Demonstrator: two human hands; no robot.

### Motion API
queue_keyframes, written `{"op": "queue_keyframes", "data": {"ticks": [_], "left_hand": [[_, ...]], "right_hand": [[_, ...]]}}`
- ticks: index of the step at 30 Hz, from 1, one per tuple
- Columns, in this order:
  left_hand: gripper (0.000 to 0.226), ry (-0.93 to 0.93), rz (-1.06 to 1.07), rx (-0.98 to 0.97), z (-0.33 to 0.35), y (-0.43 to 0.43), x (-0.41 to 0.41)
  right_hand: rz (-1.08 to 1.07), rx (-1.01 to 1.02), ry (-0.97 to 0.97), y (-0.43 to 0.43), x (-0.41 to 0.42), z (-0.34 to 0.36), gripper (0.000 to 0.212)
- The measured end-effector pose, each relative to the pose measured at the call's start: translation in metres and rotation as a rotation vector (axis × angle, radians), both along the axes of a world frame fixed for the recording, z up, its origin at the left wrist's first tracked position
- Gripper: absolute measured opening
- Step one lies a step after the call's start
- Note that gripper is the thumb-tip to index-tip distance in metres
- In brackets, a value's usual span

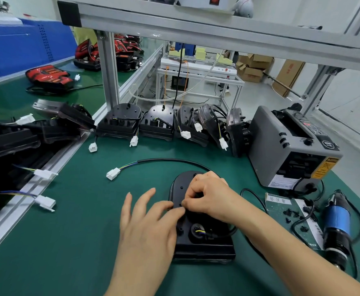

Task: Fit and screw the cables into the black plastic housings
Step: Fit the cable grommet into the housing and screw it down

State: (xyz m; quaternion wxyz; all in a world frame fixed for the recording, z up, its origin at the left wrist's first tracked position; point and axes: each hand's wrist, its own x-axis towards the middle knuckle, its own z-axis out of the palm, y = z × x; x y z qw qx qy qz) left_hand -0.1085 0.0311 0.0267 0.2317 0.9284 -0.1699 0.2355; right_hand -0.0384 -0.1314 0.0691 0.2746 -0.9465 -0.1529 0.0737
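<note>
A black plastic housing is seen lying flat on the green tabletop, near the front edge and just right of the middle. The left hand is laid beside and partly over the housing's left edge, its fingers spread wide and nearly straight, with one fingertip touching the housing's top face. The right hand is placed on the far half of the housing with its fingers curled narrow, thumb and forefinger brought together at a point on the housing's surface just beside the left fingertip; what is pinched there, if anything, cannot be told. A black cable is led out from under the right hand in an arc across the tabletop to a white connector lying well to the left of the housing. Yellow and blue wires are visible in a round socket on the housing's near half. Along the back of the tabletop a row of housings is stood, each with a white plug hanging down. A grey machine is set at the right, and nearer the front a blue electric screwdriver is laid beside a sheet carrying small black parts.
</note>
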Motion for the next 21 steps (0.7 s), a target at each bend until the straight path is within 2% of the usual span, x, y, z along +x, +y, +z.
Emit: {"op": "queue_keyframes", "data": {"ticks": [8,11,14,21], "left_hand": [[0.032,-0.063,0.016,0.163,-0.003,-0.002,0.000],[0.035,-0.033,0.030,0.195,0.000,-0.002,-0.001],[0.029,-0.033,0.051,0.227,0.002,-0.002,-0.003],[0.054,-0.047,0.090,0.272,0.005,0.007,0.005]], "right_hand": [[0.017,-0.109,-0.044,0.004,-0.001,0.001,0.028],[0.022,-0.173,-0.088,0.006,-0.003,0.001,0.028],[0.005,-0.127,-0.083,0.003,-0.004,0.000,0.026],[-0.012,0.013,-0.106,-0.009,-0.009,-0.006,0.014]]}}
